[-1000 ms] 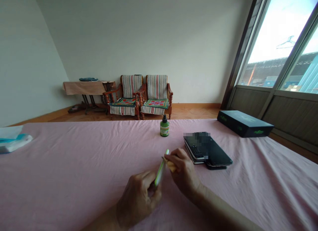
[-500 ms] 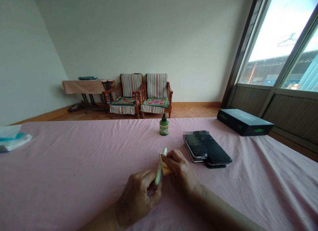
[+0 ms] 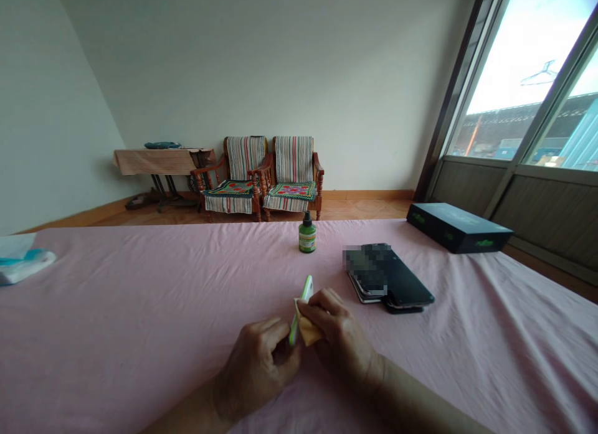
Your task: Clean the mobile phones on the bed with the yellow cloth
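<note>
My left hand [image 3: 256, 365] is closed on the near end of a slim phone [image 3: 307, 287], which has a bright green edge and a pale face. The phone stands on its side, its far end pointing away from me. In my right hand [image 3: 348, 340] is a small yellow cloth [image 3: 308, 332], pinched and pressed against the phone's right-hand face. The fingers and cloth hide much of that face. Beyond the phone stands a green bottle [image 3: 307, 237] with a black top.
Dark flat devices [image 3: 404, 281] lie stacked at the right, partly blurred out. Behind them is a black box [image 3: 460, 228] with green marks. A white and blue packet [image 3: 28, 266] sits at far left on the pink cloth [image 3: 140, 309]. Two chairs [image 3: 292, 166] stand beyond.
My right hand has slid the yellow cloth a little down the phone, towards me, uncovering more of its far end. My left hand keeps its hold.
</note>
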The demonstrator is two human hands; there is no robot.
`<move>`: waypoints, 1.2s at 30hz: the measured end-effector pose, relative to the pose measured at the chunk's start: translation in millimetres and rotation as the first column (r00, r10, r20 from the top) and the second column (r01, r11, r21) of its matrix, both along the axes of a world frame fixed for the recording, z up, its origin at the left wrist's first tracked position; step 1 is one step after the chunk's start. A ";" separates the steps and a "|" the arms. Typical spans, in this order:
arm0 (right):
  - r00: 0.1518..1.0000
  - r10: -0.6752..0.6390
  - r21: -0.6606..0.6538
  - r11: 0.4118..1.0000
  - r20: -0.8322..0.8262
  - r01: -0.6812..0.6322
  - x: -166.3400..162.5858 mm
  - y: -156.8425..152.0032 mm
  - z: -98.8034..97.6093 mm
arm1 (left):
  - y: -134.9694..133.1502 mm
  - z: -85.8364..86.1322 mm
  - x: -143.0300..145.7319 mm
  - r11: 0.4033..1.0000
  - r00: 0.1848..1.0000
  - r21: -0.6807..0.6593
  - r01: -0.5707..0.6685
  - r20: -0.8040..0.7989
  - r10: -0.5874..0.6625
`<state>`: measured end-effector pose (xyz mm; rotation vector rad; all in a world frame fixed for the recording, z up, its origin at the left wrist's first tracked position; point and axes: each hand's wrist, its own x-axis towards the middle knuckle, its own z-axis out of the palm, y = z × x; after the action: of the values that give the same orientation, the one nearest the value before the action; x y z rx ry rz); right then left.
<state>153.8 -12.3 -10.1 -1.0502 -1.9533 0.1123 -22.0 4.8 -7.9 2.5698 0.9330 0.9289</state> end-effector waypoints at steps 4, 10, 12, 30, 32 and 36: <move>0.993 0.114 0.039 0.993 0.013 -0.114 -9.4 -18.3 1.4 | 0.1 -4.5 -2.2 0.997 0.999 -0.073 0.028 0.038 -0.026; 1.000 0.009 0.060 0.998 -0.007 -0.009 0.8 -1.5 -4.9 | 3.6 0.0 -1.6 1.000 1.000 0.009 0.020 -0.019 -0.020; 0.994 -0.096 0.031 0.995 -0.047 0.097 8.8 10.2 -6.5 | 7.4 4.3 -4.7 0.995 0.997 0.087 0.037 -0.064 -0.032; 0.958 -0.273 -0.090 0.960 -0.086 0.265 30.5 40.9 -13.6 | 23.1 6.0 -13.6 0.999 0.999 0.013 0.050 0.015 -0.050; 0.950 -0.293 -0.118 0.953 -0.106 0.281 31.2 43.0 -13.7 | 24.1 4.9 -14.8 0.999 0.999 0.017 0.040 0.015 -0.041; 0.939 -0.321 -0.149 0.941 -0.123 0.303 27.9 41.6 -11.4 | 24.9 4.2 -15.6 0.999 0.999 0.018 0.038 0.027 -0.039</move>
<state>181.7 29.3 -21.6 -1.3858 -1.6429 0.1348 -37.6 29.7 -3.8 2.5731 0.8687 0.9636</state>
